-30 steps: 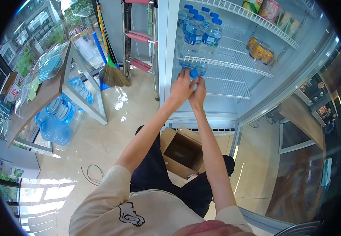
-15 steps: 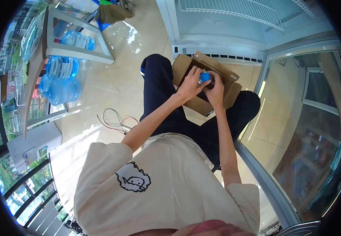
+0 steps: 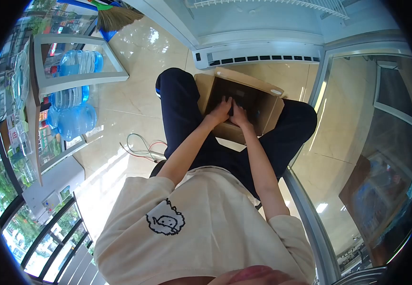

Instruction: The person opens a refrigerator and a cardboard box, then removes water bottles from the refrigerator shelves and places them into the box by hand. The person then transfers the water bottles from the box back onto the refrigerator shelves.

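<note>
A brown cardboard box (image 3: 272,114) stands upright with its flaps open between my legs, its inside dark. My left hand (image 3: 220,110) reaches into it from the near left, fingers bent and drawn together. Close beside it, my right hand (image 3: 238,115) also dips into the box, fingertips almost touching those of the left. Both hands look closed, but whatever lies between or under them is hidden by the hands and the shadow. No blue bottle cap shows now.
An open refrigerator with a white wire shelf (image 3: 272,6) and a vent grille (image 3: 258,59) stands ahead. Its glass door (image 3: 339,123) swings out on my right. Large blue water bottles (image 3: 75,116) and a broom (image 3: 115,18) are at left; loose wires (image 3: 137,149) lie on the floor.
Both hands have gone down into the box from above it. The blue-capped bottle they held is out of sight. The view has shifted slightly, and the box's opening shows more.
</note>
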Available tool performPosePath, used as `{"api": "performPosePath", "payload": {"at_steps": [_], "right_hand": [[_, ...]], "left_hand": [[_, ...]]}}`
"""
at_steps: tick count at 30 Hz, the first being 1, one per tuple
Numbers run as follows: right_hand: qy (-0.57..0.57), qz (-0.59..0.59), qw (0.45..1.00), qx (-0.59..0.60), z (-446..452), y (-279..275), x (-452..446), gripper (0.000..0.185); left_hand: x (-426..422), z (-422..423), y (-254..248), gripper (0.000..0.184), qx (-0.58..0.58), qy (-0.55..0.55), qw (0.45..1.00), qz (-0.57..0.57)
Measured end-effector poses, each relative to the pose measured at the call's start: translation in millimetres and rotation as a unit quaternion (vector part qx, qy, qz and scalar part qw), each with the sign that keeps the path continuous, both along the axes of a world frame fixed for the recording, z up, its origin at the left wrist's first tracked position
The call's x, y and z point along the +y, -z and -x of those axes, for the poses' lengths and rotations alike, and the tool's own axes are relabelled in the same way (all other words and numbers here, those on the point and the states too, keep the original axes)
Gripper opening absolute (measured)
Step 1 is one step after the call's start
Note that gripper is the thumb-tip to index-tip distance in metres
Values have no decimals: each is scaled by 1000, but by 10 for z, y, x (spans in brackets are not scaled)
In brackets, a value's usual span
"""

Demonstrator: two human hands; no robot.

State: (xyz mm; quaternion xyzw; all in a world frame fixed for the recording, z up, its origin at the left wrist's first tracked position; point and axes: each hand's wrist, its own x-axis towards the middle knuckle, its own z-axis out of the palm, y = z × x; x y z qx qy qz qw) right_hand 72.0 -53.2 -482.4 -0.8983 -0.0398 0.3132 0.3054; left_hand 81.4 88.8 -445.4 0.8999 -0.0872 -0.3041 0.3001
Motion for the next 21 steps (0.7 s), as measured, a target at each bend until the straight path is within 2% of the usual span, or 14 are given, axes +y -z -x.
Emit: {"api": "performPosePath", "payload": {"at_steps": [2,5,9,11,12,14,15,18,21], "right_hand": [[-39,27,998,52,-22,-69,2,96],[11,-3,996,83,73,246,-13,91],[-12,-49,992,115,-35,329,-54,74],[-7,-91,992,86,-58,362,-62,65],[-6,-83,989,119,-110,264,-52,65],[-2,-65,981,181,-201,-31,-51,65],[-4,-64,982,175,-199,-75,-58,65],[-18,-68,988,140,-115,67,-74,63],[-29,-76,993,82,-44,79,-89,57]], "left_hand": [[-10,27,189,76,17,15,1000,-6],[-15,-15,443,78,71,32,997,4],[4,-73,545,69,138,41,990,12],[10,16,627,61,96,29,995,18],[19,49,683,57,72,23,997,21],[12,-31,521,57,110,33,993,5],[13,-57,435,57,126,37,991,-4],[70,17,453,45,69,33,997,32],[87,75,195,44,34,37,998,34]]}}
